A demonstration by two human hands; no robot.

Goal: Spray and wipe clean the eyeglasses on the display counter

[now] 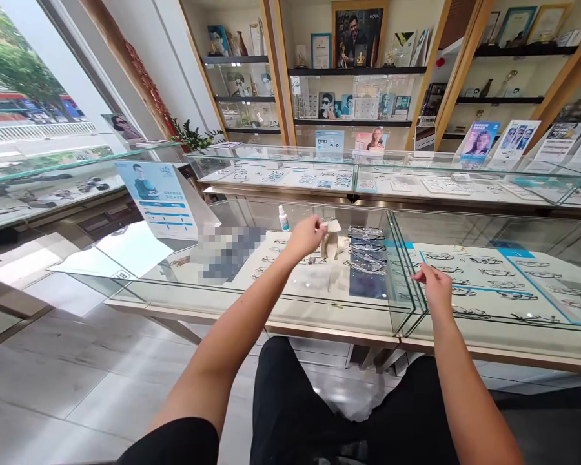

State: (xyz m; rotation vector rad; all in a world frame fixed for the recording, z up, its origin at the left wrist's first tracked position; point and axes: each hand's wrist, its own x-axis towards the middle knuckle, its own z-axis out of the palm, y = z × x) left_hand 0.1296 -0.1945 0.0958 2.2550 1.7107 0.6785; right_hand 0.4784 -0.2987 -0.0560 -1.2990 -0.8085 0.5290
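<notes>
My left hand (308, 236) reaches over the glass display case (271, 316) with its fingers pinched on a beige cloth (330, 244). The cloth hangs down by the case's glass top. Left of that hand stands a small white spray bottle (283, 218) with a blue label. Just right of the cloth lies a stack of eyeglasses (366, 248), one pair above another. My right hand (434, 284) is closed in a pinch beside the glass edge where two cases meet. What its fingertips hold, if anything, cannot be made out.
A blue and white sign (157, 200) stands on the left part of the case. Rows of eyeglasses (501, 274) show under the right case's glass. Behind runs another glass counter (281, 187) with brochures (513, 145); shelves with framed pictures (361, 35) line the wall.
</notes>
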